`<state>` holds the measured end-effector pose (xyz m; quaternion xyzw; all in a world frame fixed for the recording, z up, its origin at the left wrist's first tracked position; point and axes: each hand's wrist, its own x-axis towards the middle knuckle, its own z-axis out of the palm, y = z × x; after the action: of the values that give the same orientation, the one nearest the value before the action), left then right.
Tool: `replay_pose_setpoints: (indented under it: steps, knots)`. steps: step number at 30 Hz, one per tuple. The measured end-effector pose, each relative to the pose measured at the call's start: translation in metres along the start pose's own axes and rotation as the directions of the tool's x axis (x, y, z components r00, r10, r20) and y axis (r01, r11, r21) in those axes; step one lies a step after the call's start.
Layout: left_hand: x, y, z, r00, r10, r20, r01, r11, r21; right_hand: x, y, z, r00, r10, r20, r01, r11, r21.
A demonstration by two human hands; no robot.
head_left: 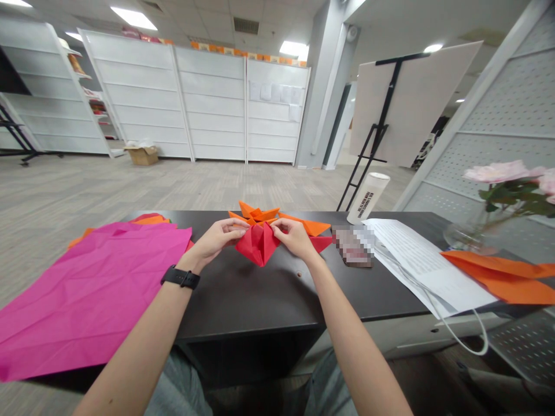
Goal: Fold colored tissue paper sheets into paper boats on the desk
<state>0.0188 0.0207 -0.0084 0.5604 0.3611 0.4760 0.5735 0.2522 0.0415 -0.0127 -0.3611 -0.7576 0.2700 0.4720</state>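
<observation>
A red folded-paper piece (259,244), creased into several pointed layers, is held up over the dark table between my two hands. My left hand (220,237) pinches its upper left edge, and a black band circles that wrist. On the other side, my right hand (292,236) grips the upper right edge with thumb and fingers closed. Just behind stands an orange folded-paper piece (255,214) with spread points. Another orange folded piece (310,224) lies to the right, above a red folded piece (321,244) that is partly hidden by my right hand.
Pink paper sheets (104,277) cover the table's left side. To the right are a blurred-out flat item (353,245), a white cup (368,198), printed sheets (425,266) with a white cable (481,329), orange paper (498,271) and a glass vase (466,237) with flowers.
</observation>
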Motion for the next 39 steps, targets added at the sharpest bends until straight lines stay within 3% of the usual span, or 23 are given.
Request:
replay_pose_setpoints:
  steps: [5,10,16,26,30,39]
  knots:
    - [0.001,0.000,0.000,1.000,0.023,0.013,-0.023,1.000,0.019,0.000,-0.001,0.000,1.000,-0.002,-0.001,0.002,1.000,0.002]
    - [0.005,-0.004,-0.001,0.986,0.162,-0.048,-0.156,0.980,0.122,0.001,0.002,0.001,1.000,0.010,-0.021,-0.010,1.000,-0.002]
    - [0.009,-0.006,0.000,0.952,0.289,-0.096,-0.274,0.950,0.149,0.002,0.010,0.005,0.999,0.031,-0.035,-0.027,0.992,0.125]
    - [0.010,-0.009,-0.004,0.948,0.267,-0.173,-0.231,0.951,0.205,0.001,0.005,0.002,0.999,0.012,-0.042,-0.006,0.989,0.148]
    - [0.006,-0.003,-0.001,0.952,0.249,-0.177,-0.212,0.956,0.204,0.000,0.002,0.003,0.996,0.080,-0.031,-0.071,0.971,0.228]
    - [0.003,-0.002,-0.001,0.953,0.206,-0.220,-0.195,0.978,0.071,0.005,0.010,0.004,0.962,0.235,-0.135,-0.161,0.896,0.415]
